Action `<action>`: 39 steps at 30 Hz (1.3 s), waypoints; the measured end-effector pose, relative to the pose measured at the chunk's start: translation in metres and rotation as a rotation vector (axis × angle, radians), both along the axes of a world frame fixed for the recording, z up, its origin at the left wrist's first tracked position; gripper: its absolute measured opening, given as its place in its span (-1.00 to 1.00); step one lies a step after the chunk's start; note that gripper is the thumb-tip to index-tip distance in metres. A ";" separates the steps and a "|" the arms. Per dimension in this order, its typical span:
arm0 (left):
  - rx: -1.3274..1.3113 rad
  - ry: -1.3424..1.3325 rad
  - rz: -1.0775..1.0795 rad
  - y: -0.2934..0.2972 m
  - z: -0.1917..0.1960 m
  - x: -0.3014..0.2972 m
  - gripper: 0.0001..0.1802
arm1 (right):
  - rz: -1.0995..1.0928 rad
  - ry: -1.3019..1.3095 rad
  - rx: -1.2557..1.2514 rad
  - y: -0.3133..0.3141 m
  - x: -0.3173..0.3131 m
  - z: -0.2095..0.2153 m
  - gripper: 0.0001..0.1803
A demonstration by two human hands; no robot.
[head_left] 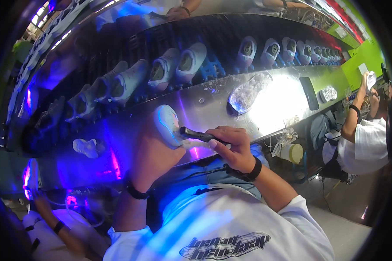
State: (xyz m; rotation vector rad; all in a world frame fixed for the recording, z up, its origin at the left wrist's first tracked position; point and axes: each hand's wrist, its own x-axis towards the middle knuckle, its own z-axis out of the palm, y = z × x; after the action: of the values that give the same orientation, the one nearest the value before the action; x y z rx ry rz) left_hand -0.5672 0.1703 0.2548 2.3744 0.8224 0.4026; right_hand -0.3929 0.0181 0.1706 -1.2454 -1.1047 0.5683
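Observation:
My left hand (151,152) is closed around a white shoe sole (164,122), holding it tilted up above the metal bench. The fingers behind the sole are hidden. In my right hand (236,147) is a dark-handled brush (197,134), pinched between thumb and fingers. Its tip meets the right edge of the sole, close to my left thumb. Left of my left hand, a small white piece (86,148) lies on the bench.
Beyond the bench (204,98), a dark conveyor carries a row of white shoes (191,63). A sole-shaped tray with white clumps (250,92), a flat black object (309,93) and a whitish pad (328,93) lie rightward. A pale bucket (292,153) hangs low. Co-workers sit either side and opposite.

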 end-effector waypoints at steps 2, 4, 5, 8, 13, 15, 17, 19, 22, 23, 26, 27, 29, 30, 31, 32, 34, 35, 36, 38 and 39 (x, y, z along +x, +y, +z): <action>-0.136 0.073 0.061 0.003 0.006 0.001 -0.30 | 0.009 0.027 -0.017 0.001 -0.004 -0.007 -0.76; -0.146 0.121 0.046 0.010 0.004 -0.001 -0.32 | 0.002 0.038 -0.056 -0.001 -0.006 -0.014 -0.76; -0.149 0.144 0.040 0.013 0.003 -0.001 -0.33 | 0.000 0.041 -0.074 -0.002 -0.008 -0.017 -0.77; -0.184 0.216 0.097 0.021 -0.001 -0.002 -0.33 | -0.019 0.051 -0.088 -0.006 -0.015 -0.025 -0.78; -0.043 0.199 0.008 0.036 -0.014 -0.020 -0.30 | -0.067 -0.023 -0.207 -0.012 -0.022 -0.037 -0.78; -0.009 0.150 0.039 0.037 -0.020 -0.028 -0.26 | -0.057 -0.039 -0.297 -0.017 -0.022 -0.032 -0.77; -0.008 0.045 0.099 0.036 -0.034 -0.035 -0.16 | -0.078 -0.036 -0.338 -0.023 -0.022 -0.028 -0.75; -0.172 -0.098 0.090 0.047 -0.059 -0.048 0.10 | -0.078 0.006 -0.384 -0.028 -0.019 -0.017 -0.74; -0.442 -0.313 0.082 0.038 -0.070 -0.059 0.20 | -0.062 0.041 -0.406 -0.033 -0.018 0.003 -0.74; -0.537 -0.384 0.081 0.032 -0.072 -0.062 0.19 | -0.066 0.020 -0.373 -0.031 -0.019 0.009 -0.74; -0.819 -0.412 0.097 0.007 -0.053 -0.064 0.15 | -0.058 -0.071 -0.327 -0.024 -0.016 0.032 -0.75; -0.914 -0.420 0.092 -0.003 -0.042 -0.061 0.10 | -0.055 -0.106 -0.320 -0.022 -0.014 0.037 -0.75; -0.895 -0.403 0.061 -0.010 -0.043 -0.065 0.12 | -0.072 -0.137 -0.358 -0.020 -0.018 0.046 -0.77; -0.886 -0.394 0.047 -0.013 -0.043 -0.067 0.12 | -0.080 -0.153 -0.376 -0.021 -0.021 0.047 -0.77; -0.925 -0.419 0.048 -0.016 -0.038 -0.067 0.13 | -0.091 -0.176 -0.326 -0.022 -0.023 0.044 -0.79; -0.965 -0.445 0.048 -0.019 -0.031 -0.066 0.14 | -0.081 -0.203 -0.312 -0.027 -0.024 0.044 -0.80; -0.951 -0.452 0.034 -0.021 -0.025 -0.068 0.15 | -0.063 -0.250 -0.282 -0.038 -0.025 0.046 -0.81; -0.897 -0.434 0.018 -0.021 -0.023 -0.069 0.15 | -0.085 -0.264 -0.288 -0.039 -0.026 0.050 -0.81; -0.845 -0.415 0.001 -0.021 -0.022 -0.070 0.16 | -0.108 -0.278 -0.295 -0.039 -0.027 0.056 -0.81; -0.841 -0.426 -0.051 -0.020 -0.022 -0.074 0.15 | -0.150 -0.299 -0.310 -0.038 -0.029 0.060 -0.82; -0.840 -0.432 -0.077 -0.020 -0.022 -0.075 0.15 | -0.165 -0.308 -0.315 -0.035 -0.029 0.061 -0.82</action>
State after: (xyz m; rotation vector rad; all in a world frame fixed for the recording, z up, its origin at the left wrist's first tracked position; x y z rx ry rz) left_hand -0.6425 0.1502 0.2332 1.4626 0.5401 0.4110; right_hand -0.4218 -0.0171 0.2318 -1.7249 -1.1810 0.4444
